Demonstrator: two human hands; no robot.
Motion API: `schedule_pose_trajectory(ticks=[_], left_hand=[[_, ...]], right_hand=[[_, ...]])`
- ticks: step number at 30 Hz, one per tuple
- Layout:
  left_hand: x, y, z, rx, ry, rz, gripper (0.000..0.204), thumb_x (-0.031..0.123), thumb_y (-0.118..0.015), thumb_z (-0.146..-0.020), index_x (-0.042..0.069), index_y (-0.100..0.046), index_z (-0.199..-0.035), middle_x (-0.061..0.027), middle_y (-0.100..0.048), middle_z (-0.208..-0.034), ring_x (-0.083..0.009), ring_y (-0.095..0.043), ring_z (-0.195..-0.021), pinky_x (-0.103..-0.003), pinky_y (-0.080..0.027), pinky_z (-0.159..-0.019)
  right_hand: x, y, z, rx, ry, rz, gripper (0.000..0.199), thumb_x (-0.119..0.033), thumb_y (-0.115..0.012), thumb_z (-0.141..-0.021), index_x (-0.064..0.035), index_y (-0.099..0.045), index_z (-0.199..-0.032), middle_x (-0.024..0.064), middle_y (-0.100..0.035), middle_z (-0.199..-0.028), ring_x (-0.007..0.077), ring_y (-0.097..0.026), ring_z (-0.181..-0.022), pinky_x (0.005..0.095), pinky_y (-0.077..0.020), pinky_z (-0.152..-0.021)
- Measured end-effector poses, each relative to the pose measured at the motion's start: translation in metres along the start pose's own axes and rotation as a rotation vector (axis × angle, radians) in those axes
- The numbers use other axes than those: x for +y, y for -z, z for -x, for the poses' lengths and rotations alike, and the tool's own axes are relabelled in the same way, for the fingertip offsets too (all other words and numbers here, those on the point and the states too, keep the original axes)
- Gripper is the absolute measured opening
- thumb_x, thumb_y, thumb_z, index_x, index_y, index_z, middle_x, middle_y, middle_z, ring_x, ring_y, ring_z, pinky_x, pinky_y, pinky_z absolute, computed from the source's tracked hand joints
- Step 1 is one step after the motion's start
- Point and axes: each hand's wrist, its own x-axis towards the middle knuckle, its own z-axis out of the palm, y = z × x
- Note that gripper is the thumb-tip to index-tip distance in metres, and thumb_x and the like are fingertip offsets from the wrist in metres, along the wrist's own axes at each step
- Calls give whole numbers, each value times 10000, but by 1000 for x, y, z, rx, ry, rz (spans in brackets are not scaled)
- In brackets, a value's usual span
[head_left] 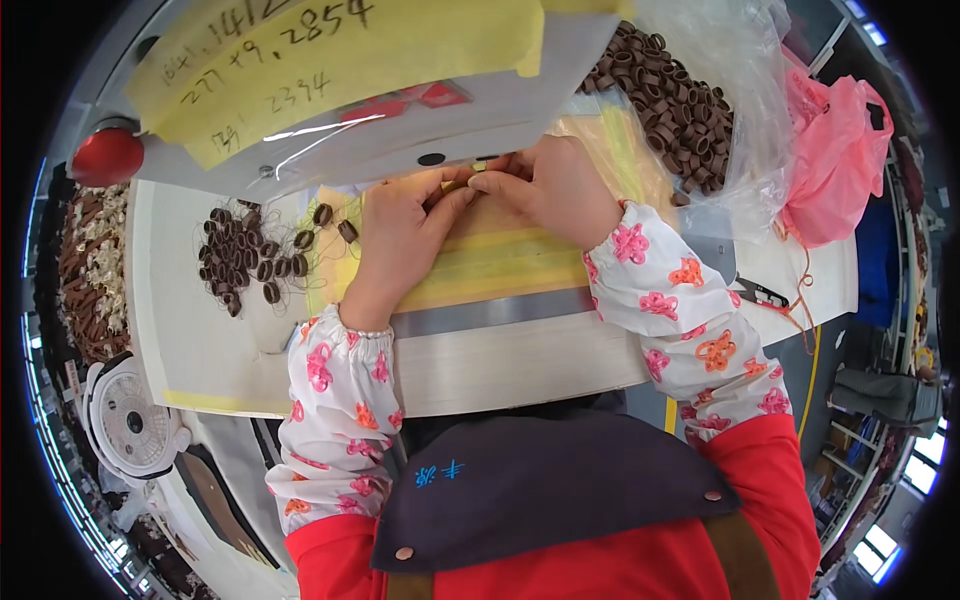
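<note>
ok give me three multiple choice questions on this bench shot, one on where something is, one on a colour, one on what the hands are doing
1. Where does the loose pile of brown rings lie?
A. left of the left hand
B. on the pink bag
C. under the small fan

2. What colour is the plastic bag at the right edge of the table?
A. green
B. pink
C. black

3. How are the left hand and right hand placed?
A. resting far apart
B. fingertips together, pinching a small piece
C. both under the table

Answers: 1 A, the pile sits on the white table left of that hand. 2 B, it is plainly pink. 3 B, the fingertips meet over the yellow pad.
</note>
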Motion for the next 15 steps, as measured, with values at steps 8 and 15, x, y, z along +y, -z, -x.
schedule_pose_trajectory(ticks=[8, 15], left_hand=[[1, -6, -11, 14, 255, -107, 231, 219, -664, -755, -2, -641, -819, -5, -468, -492, -49, -363, -454, -236, -310, -436], [-10, -9, -8, 78, 264, 39, 226, 234, -661, -757, 17, -645, -819, 34, -494, -521, -30, -372, -474, -218, -303, -440]], right_hand=[[14, -8, 0, 264, 252, 211, 111, -60, -636, -702, -1, -556, -753, 133, -591, -663, 297, -571, -607, 348, -451, -544], [10, -10, 0, 293, 245, 186, 94, -47, -630, -698, 2, -554, -724, 136, -587, -654, 293, -570, -594, 350, -445, -528]])
